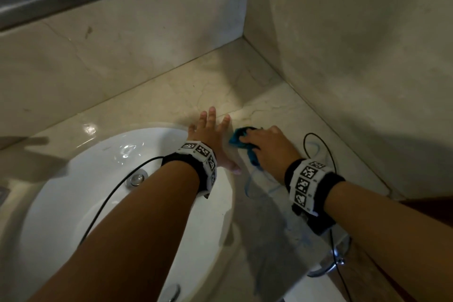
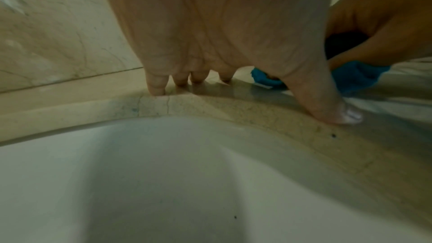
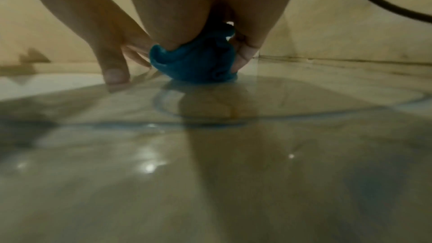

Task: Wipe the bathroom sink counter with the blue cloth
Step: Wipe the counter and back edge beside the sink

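fingers (image 3: 245, 51) grip blue cloth (image 3: 196, 58) | wet marble counter (image 1: 245, 86) | corner walls (image 1: 343, 32)

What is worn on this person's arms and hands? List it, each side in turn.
Both forearms are bare, no sleeves, no gloves. The left hand has a black wristband ringed with white blocks printed with black square markers; a thin black cable runs back from it over the sink. The right hand has a matching band, with a black cable loop on the counter.
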{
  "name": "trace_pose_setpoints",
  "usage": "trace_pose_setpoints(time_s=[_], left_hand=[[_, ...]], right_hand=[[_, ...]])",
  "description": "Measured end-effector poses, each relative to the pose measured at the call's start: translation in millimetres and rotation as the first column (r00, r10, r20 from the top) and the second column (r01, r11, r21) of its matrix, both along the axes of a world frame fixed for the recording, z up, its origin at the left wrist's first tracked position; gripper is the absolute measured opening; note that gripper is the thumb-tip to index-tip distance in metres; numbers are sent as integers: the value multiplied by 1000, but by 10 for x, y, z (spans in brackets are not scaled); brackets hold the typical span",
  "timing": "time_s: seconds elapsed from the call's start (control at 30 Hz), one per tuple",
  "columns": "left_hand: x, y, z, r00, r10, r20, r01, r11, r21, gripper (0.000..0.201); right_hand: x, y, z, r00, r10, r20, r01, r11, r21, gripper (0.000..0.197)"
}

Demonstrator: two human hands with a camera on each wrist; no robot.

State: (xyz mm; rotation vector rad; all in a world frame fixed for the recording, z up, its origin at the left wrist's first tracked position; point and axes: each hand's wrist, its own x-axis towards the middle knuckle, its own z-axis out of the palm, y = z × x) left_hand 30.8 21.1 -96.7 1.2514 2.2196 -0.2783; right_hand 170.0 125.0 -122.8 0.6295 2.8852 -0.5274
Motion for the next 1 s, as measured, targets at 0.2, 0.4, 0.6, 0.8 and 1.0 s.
trace_pose_setpoints(time_s=[0.2,0.4,0.6,0.8,1.0], left_hand=[[-19,-21,-28,1000,-2,3,2,1000,7,140],[-1,-14,-14,1000,-8,-5,8,1000,8,139],[-2,-19,5,1000,-9,0,9,1000,9,139],[-16,-35,-38,1000,7,11,-7,1000,30,138],[-15,-32,-26,1000,7,13,-7,1000,28,139]], right_hand=[[-96,304,63,962,-261,-75,258,965,-46,48],[-28,-97,245,998,-60,16,61,998,-30,44],[64,-182,241,1000,13,25,-10,993,-117,41],[-69,235,190,947,-320,-41,310,938,-151,49],[104,41,241,984,-171,51,175,979,-100,53]])
